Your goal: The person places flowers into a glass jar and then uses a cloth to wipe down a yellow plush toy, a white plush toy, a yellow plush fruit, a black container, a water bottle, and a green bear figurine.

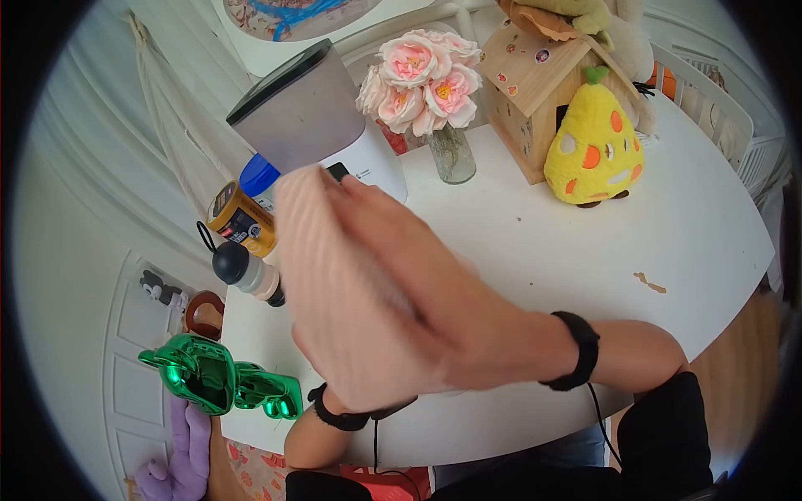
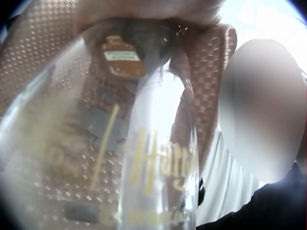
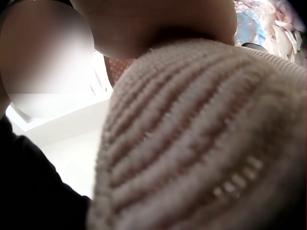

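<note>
A pale pink ribbed cloth (image 1: 330, 284) is held up over the near part of the table and blurred by motion. My right hand (image 1: 434, 292) grips it from the right, fingers bent over its top. Beneath the cloth, in the left wrist view, shows a clear glass (image 2: 158, 158) with gold lettering. The cloth's dimpled side lies behind and around it. My left hand (image 2: 148, 12) holds the glass and is mostly hidden by the cloth in the head view. In the right wrist view, fingers (image 3: 168, 24) press on the cloth's upper edge.
On the white table (image 1: 568, 275) stand a shiny green bear figure (image 1: 200, 376), a black-capped bottle (image 1: 242, 267), a yellow can (image 1: 242, 219), a grey-and-white dispenser (image 1: 309, 117), a vase of pink flowers (image 1: 451, 154), a wooden house (image 1: 522, 100) and a yellow pear plush (image 1: 593, 150).
</note>
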Demonstrator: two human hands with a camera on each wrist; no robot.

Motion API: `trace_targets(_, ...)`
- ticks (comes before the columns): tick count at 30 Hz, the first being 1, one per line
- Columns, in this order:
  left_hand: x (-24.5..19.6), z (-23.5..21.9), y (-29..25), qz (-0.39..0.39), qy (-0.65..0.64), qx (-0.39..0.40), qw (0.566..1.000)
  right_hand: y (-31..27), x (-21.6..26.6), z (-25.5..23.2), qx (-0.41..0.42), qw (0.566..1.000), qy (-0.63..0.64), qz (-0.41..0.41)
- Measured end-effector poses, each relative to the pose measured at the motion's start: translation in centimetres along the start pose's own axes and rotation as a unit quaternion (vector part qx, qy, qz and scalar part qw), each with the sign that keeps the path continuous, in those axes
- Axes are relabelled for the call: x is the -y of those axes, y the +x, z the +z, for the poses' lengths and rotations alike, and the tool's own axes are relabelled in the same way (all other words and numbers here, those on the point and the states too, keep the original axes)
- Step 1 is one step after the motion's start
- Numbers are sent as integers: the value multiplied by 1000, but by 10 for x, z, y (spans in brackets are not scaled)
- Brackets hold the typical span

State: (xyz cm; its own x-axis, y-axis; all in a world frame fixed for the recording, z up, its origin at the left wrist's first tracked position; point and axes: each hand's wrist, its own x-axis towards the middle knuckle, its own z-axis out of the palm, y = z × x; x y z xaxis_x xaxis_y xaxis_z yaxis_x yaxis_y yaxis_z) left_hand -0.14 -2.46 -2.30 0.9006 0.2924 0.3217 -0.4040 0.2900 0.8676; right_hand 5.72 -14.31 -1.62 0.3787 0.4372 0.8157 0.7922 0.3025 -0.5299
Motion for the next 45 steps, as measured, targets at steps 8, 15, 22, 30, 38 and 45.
trace_targets(8,28,-2,8,209,106,-102,967,-3,3,-16,40,915,291,277)
trace_targets(15,-10,-3,8,125,190,-11,974,-6,-13,1,-40,984,138,106)
trace_targets(22,-16,-15,8,105,8,-18,994,-12,-15,13,-26,995,85,44)
trace_targets(30,-20,-16,16,66,-11,-112,991,-13,-15,19,7,998,17,63)
trace_targets(38,-2,-9,4,32,33,-20,999,-8,5,-13,68,984,114,121)
trace_targets(45,-33,-25,22,142,2,-176,974,-18,-10,15,70,997,37,15)
